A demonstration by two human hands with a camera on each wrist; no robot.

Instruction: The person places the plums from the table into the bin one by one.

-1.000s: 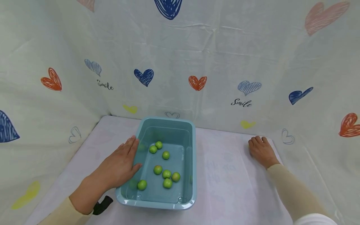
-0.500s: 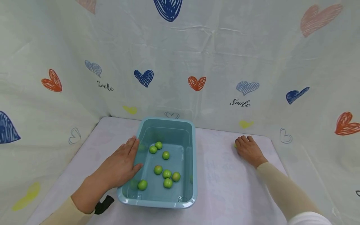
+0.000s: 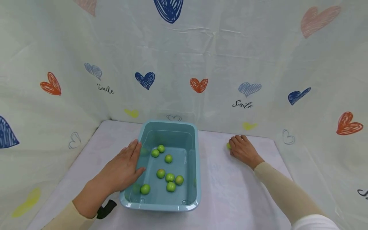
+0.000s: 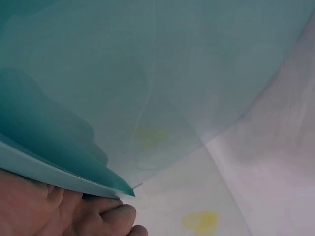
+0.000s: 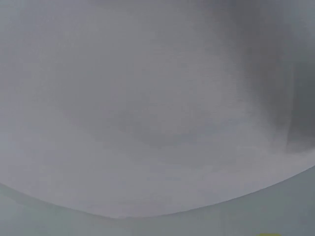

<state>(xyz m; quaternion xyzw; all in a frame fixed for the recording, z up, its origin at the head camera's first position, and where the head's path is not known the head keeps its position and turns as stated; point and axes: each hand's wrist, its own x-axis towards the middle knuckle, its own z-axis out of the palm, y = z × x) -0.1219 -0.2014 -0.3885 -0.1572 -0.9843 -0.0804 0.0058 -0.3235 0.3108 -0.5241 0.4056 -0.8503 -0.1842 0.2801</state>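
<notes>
My left hand rests along the left rim of a blue-green plastic tub. Its fingers lie straight and the thumb reaches over the inner side; in the left wrist view, fingertips show beside the rim. Several small round green fruits lie on the tub floor, two of them at the far left. Right of the tub, low over the far part of the table, my right hand has curled fingers round another small round green fruit, mostly hidden by them. The right wrist view shows neither hand nor fruit.
A white cloth-covered table bears the tub. Behind and at both sides hangs a pale curtain printed with hearts. A black strap end sticks out by the left wrist.
My right hand has moved left toward the tub, carrying the green fruit, which now peeks out past its fingers. The left hand stays at the tub's rim.
</notes>
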